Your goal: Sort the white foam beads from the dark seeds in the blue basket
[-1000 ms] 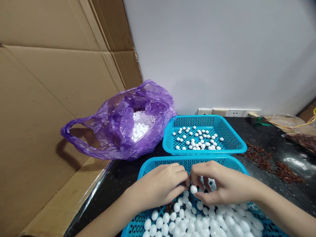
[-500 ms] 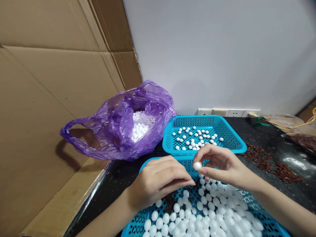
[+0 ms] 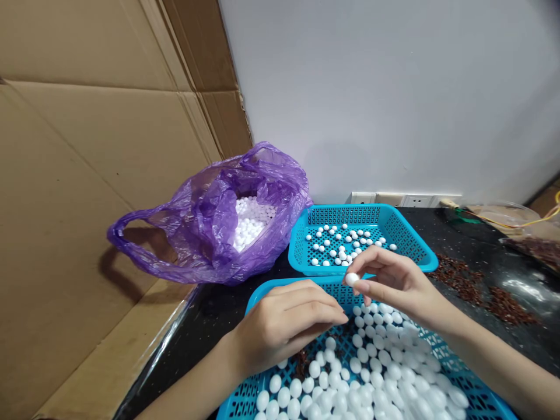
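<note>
Lifted farther from the near basket (image 3: 261, 291), the right hand (image 3: 394, 284) pinches a white ball (image 3: 351, 279) at its fingertips.

This looks like a little workshop corner. Big brown cardboard sheets (image 3: 87, 175) lean beside a shiny black counter (image 3: 490, 239). Blue plastic baskets with holes (image 3: 301, 236) and a thin purple plastic bag (image 3: 196, 233) hold lots of small white balls (image 3: 376, 373). White wall plugs (image 3: 415, 200) sit low on the plain wall.
</note>
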The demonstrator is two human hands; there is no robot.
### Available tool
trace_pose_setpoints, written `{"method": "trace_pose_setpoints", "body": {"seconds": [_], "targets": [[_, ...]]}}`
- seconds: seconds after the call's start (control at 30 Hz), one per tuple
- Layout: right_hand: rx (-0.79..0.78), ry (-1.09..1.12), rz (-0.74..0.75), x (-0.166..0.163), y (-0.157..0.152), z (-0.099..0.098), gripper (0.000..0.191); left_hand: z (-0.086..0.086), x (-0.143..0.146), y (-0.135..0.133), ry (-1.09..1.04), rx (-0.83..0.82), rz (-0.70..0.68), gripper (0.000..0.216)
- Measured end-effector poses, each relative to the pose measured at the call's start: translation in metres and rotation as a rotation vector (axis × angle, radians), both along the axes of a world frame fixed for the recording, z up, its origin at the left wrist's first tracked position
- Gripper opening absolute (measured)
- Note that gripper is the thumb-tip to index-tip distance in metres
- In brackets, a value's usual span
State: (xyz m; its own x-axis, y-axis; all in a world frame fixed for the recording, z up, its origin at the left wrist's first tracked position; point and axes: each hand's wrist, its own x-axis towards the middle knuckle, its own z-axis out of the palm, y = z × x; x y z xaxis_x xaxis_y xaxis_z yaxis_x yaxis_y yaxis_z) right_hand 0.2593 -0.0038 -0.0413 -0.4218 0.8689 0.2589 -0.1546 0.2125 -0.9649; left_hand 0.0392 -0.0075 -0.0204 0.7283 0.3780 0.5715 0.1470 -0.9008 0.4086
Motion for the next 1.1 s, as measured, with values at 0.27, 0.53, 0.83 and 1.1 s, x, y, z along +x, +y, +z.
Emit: {"method": "trace_pose_setpoints", "body": {"seconds": [0.27, 0.53, 0.83, 1.1], "targets": [[0.076, -0.084, 0.092, 0.001, -0.003, 0.005, 0.01, 0.0003, 0.0043, 0.0007, -0.109, -0.048, 0.053, 0.011], [0.092, -0.059, 0.108, -0.0002, -0.0021, 0.0041, 0.013, 0.0004, 0.0034, 0.0031, -0.122, -0.059, 0.099, 0.01], [0.012, -0.003, 0.106, -0.0002, -0.0034, -0.0006, 0.01, 0.0004, 0.005, 0.0035, -0.118, -0.068, 0.115, 0.008], [-0.066, 0.014, 0.143, -0.0012, -0.0034, -0.0025, 0.009, 0.0009, 0.0057, 0.0017, -0.141, -0.125, 0.123, 0.008]]}}
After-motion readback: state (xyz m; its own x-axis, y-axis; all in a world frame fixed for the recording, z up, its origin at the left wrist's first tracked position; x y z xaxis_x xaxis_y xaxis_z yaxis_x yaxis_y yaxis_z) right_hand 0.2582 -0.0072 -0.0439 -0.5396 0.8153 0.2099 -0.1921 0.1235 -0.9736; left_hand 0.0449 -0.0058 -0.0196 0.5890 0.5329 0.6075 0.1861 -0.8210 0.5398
